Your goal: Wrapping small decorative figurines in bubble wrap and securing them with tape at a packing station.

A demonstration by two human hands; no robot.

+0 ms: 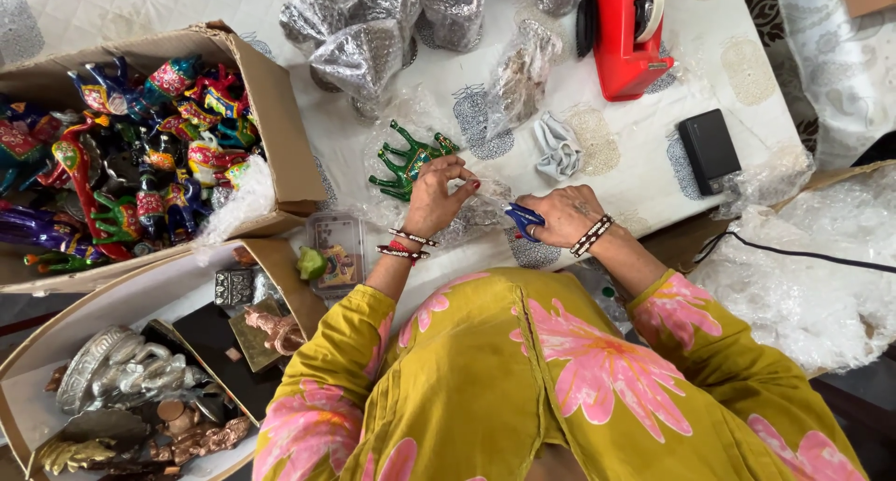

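Touching left hand (435, 197): green horse figurine (408, 160), just beyond.

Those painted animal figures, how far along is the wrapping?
Done, it seems: several wrapped bundles lie at the table's far side. In hand: the left hand holds a green animal figure inside clear plastic wrap, while the right hand grips blue scissors. A red tape dispenser stands nearby. Left: a cardboard box is full of unwrapped painted figures.
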